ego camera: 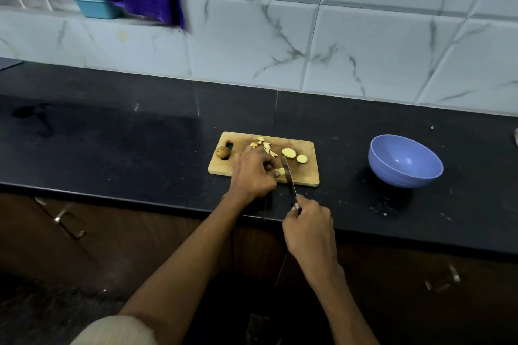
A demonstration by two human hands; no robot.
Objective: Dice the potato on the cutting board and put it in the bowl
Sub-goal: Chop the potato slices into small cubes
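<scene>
So the left hand (253, 173) pins a potato strip (280, 171) at the board's (308, 176) near edge; the knife (288, 176), gripped by the right hand (308, 228), sits just right of it, blade crossing the strip.

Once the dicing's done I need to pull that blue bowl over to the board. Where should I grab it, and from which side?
Take the blue bowl by its rim on the side facing the cutting board. It stands upright and looks empty, its walls curve steeply down to a narrow base, so the thin open rim is probably the surest pinch. The right hand, now holding the knife, is nearer.
</scene>
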